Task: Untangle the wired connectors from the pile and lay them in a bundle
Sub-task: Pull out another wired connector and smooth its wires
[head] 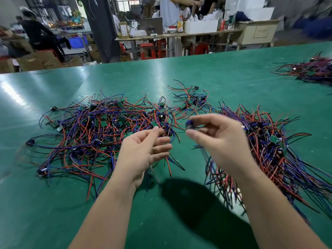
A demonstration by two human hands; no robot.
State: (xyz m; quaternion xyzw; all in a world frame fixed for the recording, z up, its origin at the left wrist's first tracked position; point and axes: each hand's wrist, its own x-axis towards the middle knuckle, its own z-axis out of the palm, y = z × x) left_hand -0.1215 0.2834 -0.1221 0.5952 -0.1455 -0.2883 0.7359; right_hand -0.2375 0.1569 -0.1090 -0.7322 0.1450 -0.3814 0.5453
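right hand (221,141) pinching blue connector (190,124) at frame centre, just right of tangled pile (93,130). left hand (143,151) loose, half curled, holding nothing i can see. pull-free step i reckon; next lay it on bundle (273,155) lower right.

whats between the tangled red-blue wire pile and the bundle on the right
Head view: bare green table mat, a few stray wires, left hand and right hand above.

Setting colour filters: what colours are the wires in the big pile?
Red, blue and black wires, clearest in the head view.
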